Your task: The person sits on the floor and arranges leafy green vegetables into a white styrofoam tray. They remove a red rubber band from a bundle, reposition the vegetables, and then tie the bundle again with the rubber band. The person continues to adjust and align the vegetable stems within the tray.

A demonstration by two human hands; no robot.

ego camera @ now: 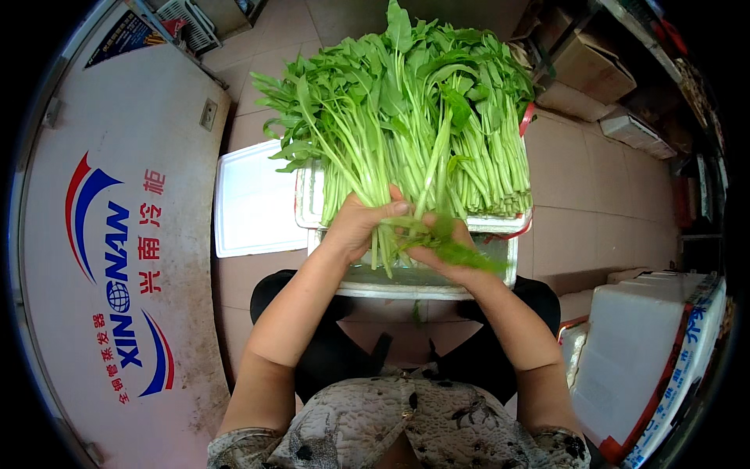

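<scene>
My left hand (362,225) grips a bunch of water spinach (354,155) around its lower stems. The leaves of that bunch fan up and left, and the cut stem ends stick out below my fist. Close beside it, my right hand (442,249) holds a few water spinach stems (436,170), partly hidden by a blurred green leafy piece (463,246). Behind both hands a large heap of water spinach (498,123) lies on a white foam lid or tray (498,223). Below that, between my knees, stands an open white foam box (404,291).
At the left is a white chest freezer (193,246) bearing printed writing. A white foam lid (258,205) lies beside the heap. Cardboard boxes (597,67) stand at the back right. A large white foam box (633,340) with red tape is near my right side, on the tiled floor (568,234).
</scene>
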